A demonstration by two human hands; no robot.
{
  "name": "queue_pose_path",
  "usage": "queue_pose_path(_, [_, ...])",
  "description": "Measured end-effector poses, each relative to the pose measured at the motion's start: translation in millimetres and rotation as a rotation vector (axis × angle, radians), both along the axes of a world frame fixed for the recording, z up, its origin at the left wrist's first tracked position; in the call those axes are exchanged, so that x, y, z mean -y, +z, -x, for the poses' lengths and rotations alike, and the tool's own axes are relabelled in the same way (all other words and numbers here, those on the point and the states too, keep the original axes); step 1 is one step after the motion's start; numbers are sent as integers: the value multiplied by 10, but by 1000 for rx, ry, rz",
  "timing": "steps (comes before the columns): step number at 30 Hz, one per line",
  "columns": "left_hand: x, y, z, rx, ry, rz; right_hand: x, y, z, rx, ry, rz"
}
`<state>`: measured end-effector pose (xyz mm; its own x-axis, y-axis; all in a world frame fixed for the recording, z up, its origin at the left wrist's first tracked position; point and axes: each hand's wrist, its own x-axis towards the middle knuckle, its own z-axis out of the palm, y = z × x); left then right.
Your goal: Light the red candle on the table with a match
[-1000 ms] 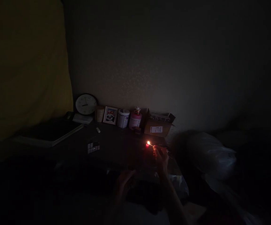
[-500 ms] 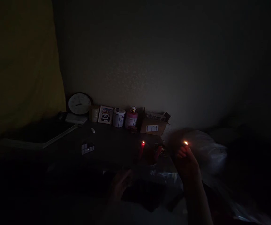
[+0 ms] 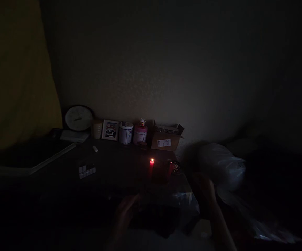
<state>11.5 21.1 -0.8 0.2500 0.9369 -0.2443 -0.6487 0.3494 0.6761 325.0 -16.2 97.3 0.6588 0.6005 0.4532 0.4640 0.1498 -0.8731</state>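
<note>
A lit red candle [image 3: 151,168] stands upright on the dark table [image 3: 124,164], its small flame glowing. To its right is a second red candle [image 3: 170,168], with no flame visible, beside a small dish of pale sticks [image 3: 176,168]. My right hand [image 3: 204,184] hangs off the table's right edge, fingers curled, in deep shadow; what it holds is too dark to make out. Low at the front edge, my left hand [image 3: 126,206] points to the right, dim and blurred, and its fingers cannot be made out clearly.
Along the wall stand a round clock [image 3: 78,118], a tan cup [image 3: 97,129], a framed panda picture [image 3: 110,130], a white tin [image 3: 126,133], a pink jar [image 3: 140,134] and an open cardboard box [image 3: 165,141]. A white plastic bag [image 3: 221,164] lies right of the table.
The small flame at my right hand's fingertips has gone out, and that hand has dropped lower. The view has swung slightly to the right. The candle still burns.
</note>
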Motion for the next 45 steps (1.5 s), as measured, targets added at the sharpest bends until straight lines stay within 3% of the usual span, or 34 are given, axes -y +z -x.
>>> queue_pose_path(5, [-24, -90, -20, -3, -31, 11, -203, -284, -141, 70, -59, 262])
queue_pose_path(12, [-78, -164, -34, -14, -66, 48, -541, -499, -267, 83, -86, 328])
queue_pose_path(20, [-116, -308, -92, -90, -55, 65, -808, -572, -162, 99, -23, 290])
queue_pose_path(26, [-219, -392, -61, -120, -36, 109, -1011, -584, -283, 95, -88, 294])
queue_pose_path(30, [-287, -407, 13, -131, -61, 132, -927, -537, -271, 51, -171, 262])
queue_pose_path(33, [-242, -388, 16, -126, -75, 129, -656, -458, -92, 2, -201, 243])
queue_pose_path(36, [-135, -326, -43, -93, -60, 71, -302, -387, 290, -31, -159, 231])
queue_pose_path(40, [-52, -232, -85, -113, -49, 26, 58, -407, 1026, -60, 164, 97])
queue_pose_path(42, [-59, -213, -59, -144, -47, 39, 151, -481, 1379, -37, 343, 121])
queue_pose_path(45, [-77, -211, -1, -224, -43, 21, 220, -634, 1748, -40, 493, 145])
